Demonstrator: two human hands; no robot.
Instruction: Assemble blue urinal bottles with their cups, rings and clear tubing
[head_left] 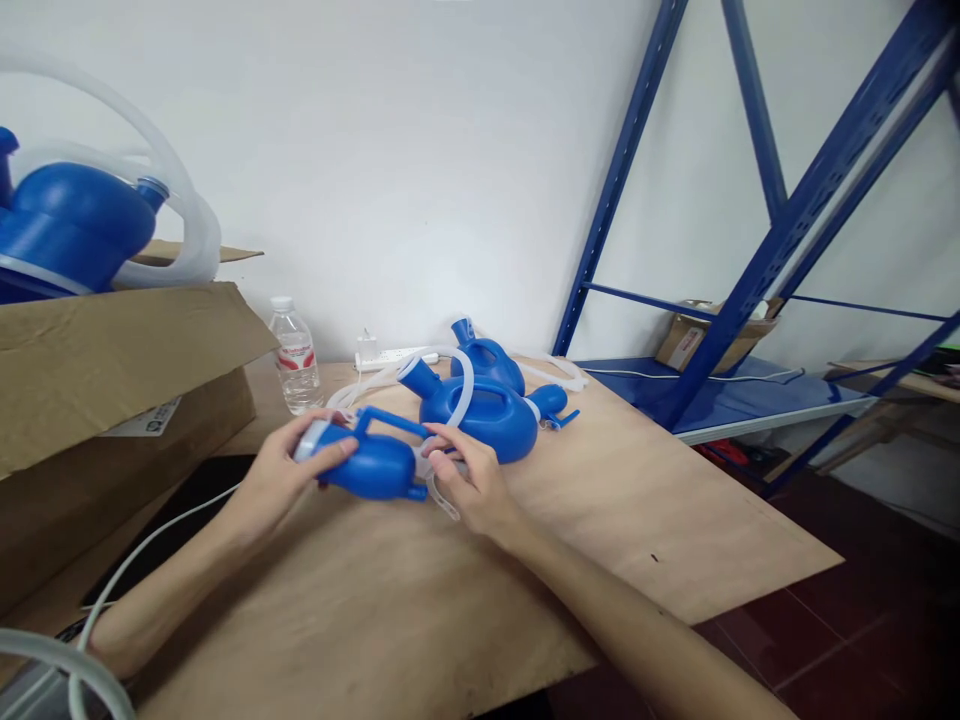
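My left hand (pixel 289 455) is closed around the pale end of a blue plastic bulb-shaped piece (pixel 376 467) with a long bar-like handle, held tilted above the table. At its other end, my right hand (pixel 476 477) pinches a translucent tube (pixel 466 385), thumb and fingers together. The tube loops up behind that hand. A short clear strip dangles below the fingers. Just behind lies a blue plastic jug (pixel 487 428) with a moulded grip and a wide spout. Another blue jug (pixel 471 370) rests behind it, partly hidden.
A cardboard box (pixel 127 370) at left holds more blue jugs (pixel 90 210) and a thick tube. A water bottle (pixel 295 362) and a power strip (pixel 397 357) stand by the wall. A black flat object (pixel 169 520) lies under my left forearm. Blue metal shelving (pixel 720 350) stands right, beyond the wooden table's edge (pixel 832 560).
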